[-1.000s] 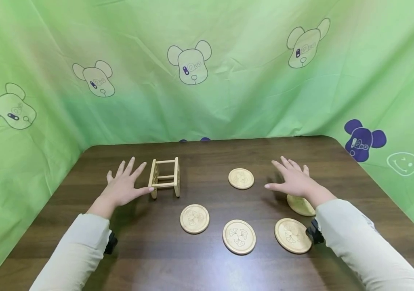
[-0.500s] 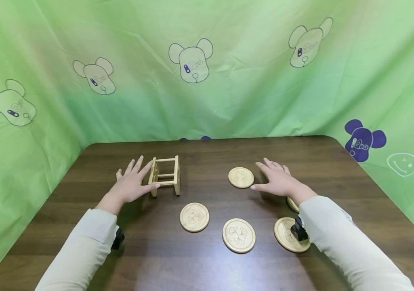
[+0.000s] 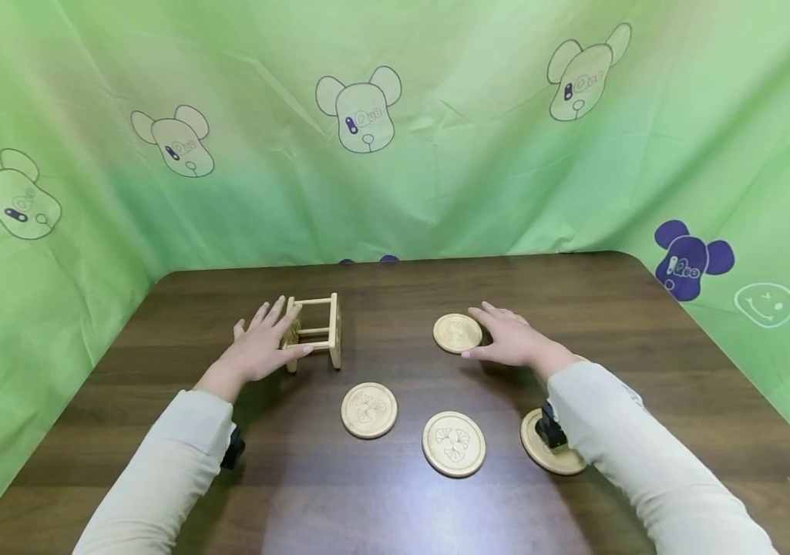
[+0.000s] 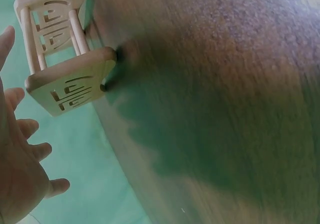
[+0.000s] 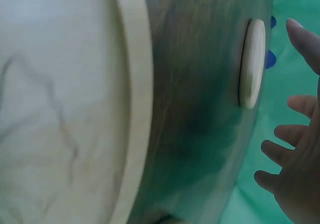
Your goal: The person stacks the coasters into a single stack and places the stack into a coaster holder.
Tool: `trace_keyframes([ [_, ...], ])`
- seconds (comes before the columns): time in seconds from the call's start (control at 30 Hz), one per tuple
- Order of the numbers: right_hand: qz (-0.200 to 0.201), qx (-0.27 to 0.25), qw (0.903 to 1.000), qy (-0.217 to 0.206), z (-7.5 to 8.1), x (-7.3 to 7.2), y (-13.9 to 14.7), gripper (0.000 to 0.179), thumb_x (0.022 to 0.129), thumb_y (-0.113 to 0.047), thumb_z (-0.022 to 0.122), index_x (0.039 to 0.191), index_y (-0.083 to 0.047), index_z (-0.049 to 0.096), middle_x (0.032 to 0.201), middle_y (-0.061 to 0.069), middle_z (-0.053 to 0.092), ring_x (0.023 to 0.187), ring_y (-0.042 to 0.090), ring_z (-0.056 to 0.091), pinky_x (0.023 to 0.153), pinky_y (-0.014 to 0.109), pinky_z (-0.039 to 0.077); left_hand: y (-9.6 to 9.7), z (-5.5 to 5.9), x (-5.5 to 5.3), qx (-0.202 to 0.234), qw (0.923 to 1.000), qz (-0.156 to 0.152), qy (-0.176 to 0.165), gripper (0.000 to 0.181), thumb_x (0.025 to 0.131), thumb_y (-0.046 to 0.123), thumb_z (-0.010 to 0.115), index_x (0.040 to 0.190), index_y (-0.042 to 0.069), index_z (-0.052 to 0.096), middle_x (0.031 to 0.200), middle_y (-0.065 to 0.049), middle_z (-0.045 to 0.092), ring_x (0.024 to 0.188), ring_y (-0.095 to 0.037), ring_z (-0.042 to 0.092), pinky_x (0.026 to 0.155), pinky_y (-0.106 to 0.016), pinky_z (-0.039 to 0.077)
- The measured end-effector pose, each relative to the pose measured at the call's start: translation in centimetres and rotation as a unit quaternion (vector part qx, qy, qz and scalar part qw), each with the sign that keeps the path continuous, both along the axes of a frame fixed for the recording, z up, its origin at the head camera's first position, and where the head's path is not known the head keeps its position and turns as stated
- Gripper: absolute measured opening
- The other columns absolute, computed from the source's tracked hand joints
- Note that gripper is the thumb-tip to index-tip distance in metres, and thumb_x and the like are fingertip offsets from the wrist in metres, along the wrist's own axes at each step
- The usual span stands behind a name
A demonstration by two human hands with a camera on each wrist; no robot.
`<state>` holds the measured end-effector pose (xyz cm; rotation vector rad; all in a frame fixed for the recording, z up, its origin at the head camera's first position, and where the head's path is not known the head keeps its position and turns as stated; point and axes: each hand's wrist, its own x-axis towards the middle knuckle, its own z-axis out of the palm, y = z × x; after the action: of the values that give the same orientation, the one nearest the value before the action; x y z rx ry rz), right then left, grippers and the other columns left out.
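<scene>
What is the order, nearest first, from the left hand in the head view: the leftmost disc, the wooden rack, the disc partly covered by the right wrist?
1. Wooden rack, right beside the left hand.
2. Leftmost disc, right of the hand, lower in view.
3. Partly covered disc, farthest, at the right.

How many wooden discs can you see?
4: far disc by the right hand, left disc, front-middle disc, right disc, partly hidden. The right arm may hide more.
</scene>
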<state>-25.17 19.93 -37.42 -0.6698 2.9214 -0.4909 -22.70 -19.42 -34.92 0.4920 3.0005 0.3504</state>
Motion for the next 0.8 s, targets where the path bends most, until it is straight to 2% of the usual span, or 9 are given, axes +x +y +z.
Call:
trace_keyframes([
  [0.27,0.011,0.005,0.9998,-0.016,-0.7,-1.2,-1.4,0.078,0.075,-0.044,0.061,0.13,0.003,0.032,0.132,0.03,0.024,0.118,0.048,0.022,0.091,0.057,0.016,0.2,-0.5,-0.4,-0.005,0.9999,-0.014,0.007,0.077,0.081,0.061,0.038,0.14,0.015,0.016,0.143,-0.014,0.005,0.126,-0.037,0.007,0.087,-0.063,0.008],
  [0.47,0.016,0.005,0.9994,-0.03,-0.8,-1.7,-2.0,0.076,0.075,-0.042,0.061,0.129,0.004,0.034,0.131,0.03,0.026,0.116,0.049,0.024,0.09,0.058,0.017,0.1,-0.8,-0.8,-0.009,0.9997,-0.022,0.008,0.076,0.082,0.06,0.037,0.139,0.013,0.018,0.143,-0.012,0.006,0.126,-0.037,0.009,0.087,-0.063,0.008],
  [0.8,0.033,0.005,0.9988,-0.036,-0.8,-2.1,-2.7,0.071,0.074,-0.036,0.063,0.127,0.005,0.037,0.129,0.03,0.031,0.116,0.047,0.027,0.091,0.054,0.02,-0.1,-1.1,-1.0,-0.012,0.9993,-0.037,0.002,0.072,0.084,0.058,0.034,0.139,0.013,0.02,0.144,-0.01,0.005,0.127,-0.033,0.011,0.092,-0.058,0.006],
])
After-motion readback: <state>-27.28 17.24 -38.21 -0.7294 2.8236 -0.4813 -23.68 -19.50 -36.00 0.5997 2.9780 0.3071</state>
